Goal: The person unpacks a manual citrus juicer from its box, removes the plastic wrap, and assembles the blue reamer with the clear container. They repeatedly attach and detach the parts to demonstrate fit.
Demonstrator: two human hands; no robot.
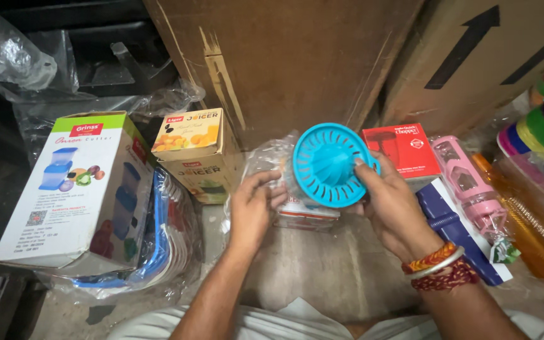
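Both hands busy, centre of scene: right hand (393,204) pinches blue juicer top (330,165) by its rim, left hand (251,211) curled on clear plastic wrap (272,157) beneath. Recommend steady rim grip, wrap eased off slowly — box (199,154) left, unaffected.

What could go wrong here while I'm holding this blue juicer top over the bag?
The right hand pinches the blue juicer top only by its rim, so it might slip and fall. The left hand grips a thin clear bag that could tear. The pink bottle lies close by the right wrist and could get knocked.
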